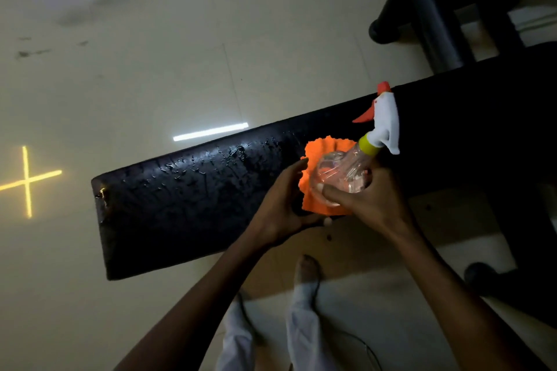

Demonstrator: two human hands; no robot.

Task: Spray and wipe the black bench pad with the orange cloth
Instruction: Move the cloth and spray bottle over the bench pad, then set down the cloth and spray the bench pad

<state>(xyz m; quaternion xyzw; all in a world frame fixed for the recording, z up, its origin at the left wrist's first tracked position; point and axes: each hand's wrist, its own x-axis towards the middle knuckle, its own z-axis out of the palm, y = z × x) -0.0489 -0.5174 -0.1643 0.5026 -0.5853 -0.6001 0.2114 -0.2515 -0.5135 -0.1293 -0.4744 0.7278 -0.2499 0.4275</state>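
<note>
The long black bench pad (187, 208) runs from lower left to upper right, and wet droplets glisten along its far edge. An orange cloth (322, 149) lies on the pad near its middle. My left hand (280, 205) is cupped at the cloth's left edge, gripping it. My right hand (367, 202) holds a clear spray bottle (343, 170) tilted over the cloth. Its white head with orange trigger and nozzle (384, 117) points up and away from me.
Pale tiled floor (150, 69) lies beyond the pad. The bench's black metal frame (434, 15) stands at upper right, and another foot of it (479, 274) at lower right. My white trousers and one foot (307, 271) are below the pad's near edge.
</note>
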